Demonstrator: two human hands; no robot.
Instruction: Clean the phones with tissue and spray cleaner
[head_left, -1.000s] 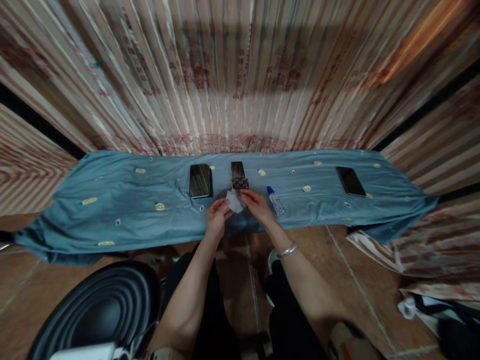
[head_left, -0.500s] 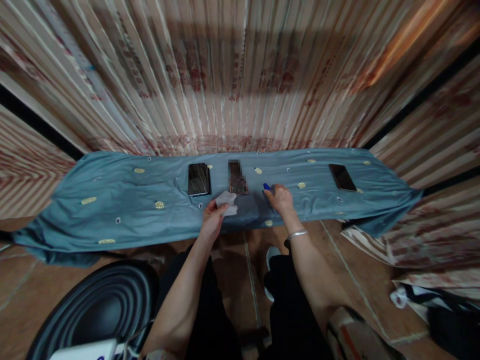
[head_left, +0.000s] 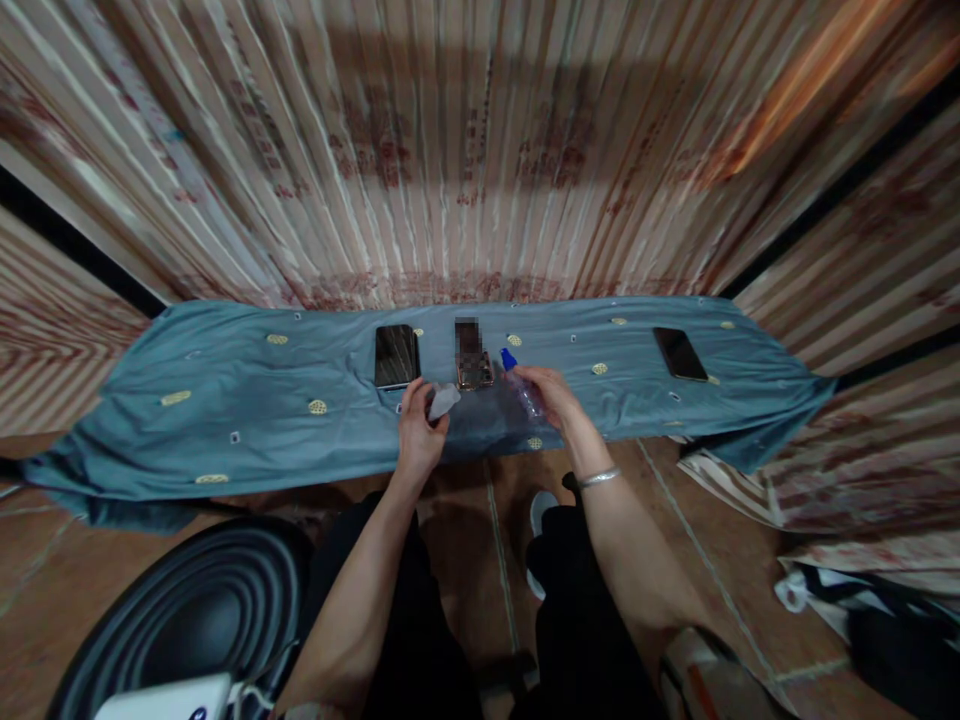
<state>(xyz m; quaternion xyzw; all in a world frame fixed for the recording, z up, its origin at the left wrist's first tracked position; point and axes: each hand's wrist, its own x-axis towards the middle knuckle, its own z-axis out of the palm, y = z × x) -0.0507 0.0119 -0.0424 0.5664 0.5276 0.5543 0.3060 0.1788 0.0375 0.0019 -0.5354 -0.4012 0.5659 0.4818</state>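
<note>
My left hand (head_left: 420, 428) is closed around a crumpled white wipe (head_left: 443, 401), which sticks out past the thumb. In my right hand (head_left: 551, 393) is a small clear bottle (head_left: 528, 396) with a blue top (head_left: 508, 358), tilted to the left over the cloth. Between and beyond the hands lies a dark phone (head_left: 472, 365), its upper part blurred into blocks. Just past my left fingers rests a stack of black, glossy phones or tablets (head_left: 396, 356); how many are in it I cannot tell.
Another black phone (head_left: 679, 353) lies toward the right end of the narrow table, which a blue-green patterned cloth (head_left: 247, 400) covers. Striped curtains (head_left: 450, 150) hang behind. A round black ribbed object (head_left: 195, 620) and a white box (head_left: 169, 697) are at lower left.
My right hand has brought the bottle left and more upright, so its clear body now shows. My left hand has turned and bunched the wipe, which was spread wider before.
</note>
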